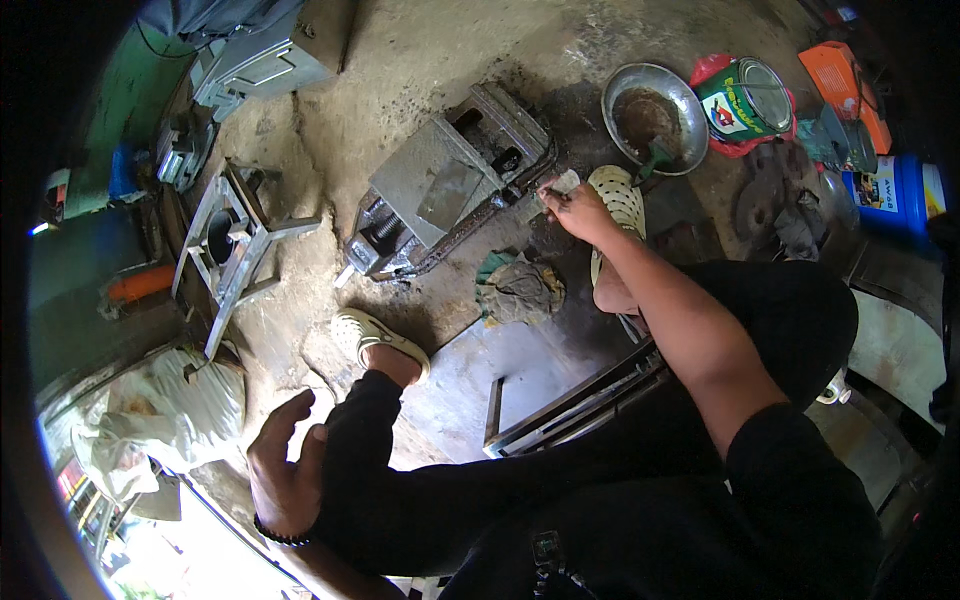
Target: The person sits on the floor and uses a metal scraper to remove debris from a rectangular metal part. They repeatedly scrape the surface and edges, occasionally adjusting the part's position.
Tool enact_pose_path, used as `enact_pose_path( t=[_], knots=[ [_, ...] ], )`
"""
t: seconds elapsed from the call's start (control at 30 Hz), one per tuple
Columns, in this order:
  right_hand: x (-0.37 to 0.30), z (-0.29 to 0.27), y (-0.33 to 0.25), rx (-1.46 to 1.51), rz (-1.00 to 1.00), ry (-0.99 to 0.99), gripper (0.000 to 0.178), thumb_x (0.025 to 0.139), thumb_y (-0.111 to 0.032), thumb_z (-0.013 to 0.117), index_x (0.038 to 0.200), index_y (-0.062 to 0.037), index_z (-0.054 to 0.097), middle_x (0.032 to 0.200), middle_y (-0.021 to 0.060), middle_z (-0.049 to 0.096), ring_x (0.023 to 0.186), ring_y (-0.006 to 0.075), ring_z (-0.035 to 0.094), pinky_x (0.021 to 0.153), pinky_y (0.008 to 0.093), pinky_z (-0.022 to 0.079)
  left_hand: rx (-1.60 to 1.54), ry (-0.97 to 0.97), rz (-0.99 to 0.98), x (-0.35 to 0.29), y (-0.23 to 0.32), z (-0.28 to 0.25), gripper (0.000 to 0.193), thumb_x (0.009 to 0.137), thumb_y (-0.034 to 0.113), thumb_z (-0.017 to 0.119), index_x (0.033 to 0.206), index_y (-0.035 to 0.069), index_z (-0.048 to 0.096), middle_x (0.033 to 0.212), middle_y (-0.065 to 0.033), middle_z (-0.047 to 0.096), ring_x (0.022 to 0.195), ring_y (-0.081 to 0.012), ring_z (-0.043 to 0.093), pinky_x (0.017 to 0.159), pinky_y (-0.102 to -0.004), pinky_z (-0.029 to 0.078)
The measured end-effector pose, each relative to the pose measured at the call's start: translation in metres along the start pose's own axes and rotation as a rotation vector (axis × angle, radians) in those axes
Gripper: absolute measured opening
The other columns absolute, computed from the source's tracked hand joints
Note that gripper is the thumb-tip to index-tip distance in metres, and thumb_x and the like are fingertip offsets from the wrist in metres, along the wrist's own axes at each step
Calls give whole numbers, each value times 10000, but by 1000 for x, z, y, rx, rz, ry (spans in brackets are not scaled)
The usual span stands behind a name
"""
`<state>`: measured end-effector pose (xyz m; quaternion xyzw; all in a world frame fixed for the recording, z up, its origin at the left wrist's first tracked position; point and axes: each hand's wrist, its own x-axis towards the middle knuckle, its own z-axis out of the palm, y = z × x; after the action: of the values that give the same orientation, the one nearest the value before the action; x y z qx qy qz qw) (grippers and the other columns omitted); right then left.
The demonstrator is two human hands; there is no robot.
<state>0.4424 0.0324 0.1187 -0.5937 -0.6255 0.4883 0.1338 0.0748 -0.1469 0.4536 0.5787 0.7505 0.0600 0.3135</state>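
Note:
My right hand (580,212) is closed around a small pale piece (562,183), perhaps folded cloth or paper; its kind cannot be made out. It is just off the right end of a greasy metal machine vise (425,180) lying on the floor. A loose flat metal plate (449,194) rests on the vise's top. My left hand (288,470) hangs beside my left knee, fingers apart, holding nothing. Between my feet lies a crumpled, dirty green and grey rag (520,287).
A metal bowl (690,95) with dark liquid and a brush (655,158) stands beyond my right foot. Near it are a green can (745,100), a blue bucket (890,200) and an orange box (840,85). A metal stand (235,240) and white sacking (165,415) lie left.

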Motion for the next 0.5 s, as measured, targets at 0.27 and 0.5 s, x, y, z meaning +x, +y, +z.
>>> enact_pose_path(
  t=[0.27, 0.5],
  knots=[
    [14, -24, -6, -189, -177, -204, 275, 930, -306, 635, 1062, -75, 702, 854, 132, 703, 757, 248, 671, 719, 383, 528, -44, 7, -10, -6, 3, 0, 352, 893, 146, 665, 1184, -52, 650, 1093, -230, 696, 1013, -339, 675, 909, -411, 515],
    [-49, 40, 24, -268, 138, -368, 543, 841, -478, 726, 1097, -3, 671, 1021, 244, 705, 1003, 405, 668, 868, 445, 512, -72, -9, 90, -12, -3, 3, 313, 896, 123, 674, 1162, -41, 664, 1108, -228, 695, 1038, -351, 681, 921, -398, 518]
  ],
)
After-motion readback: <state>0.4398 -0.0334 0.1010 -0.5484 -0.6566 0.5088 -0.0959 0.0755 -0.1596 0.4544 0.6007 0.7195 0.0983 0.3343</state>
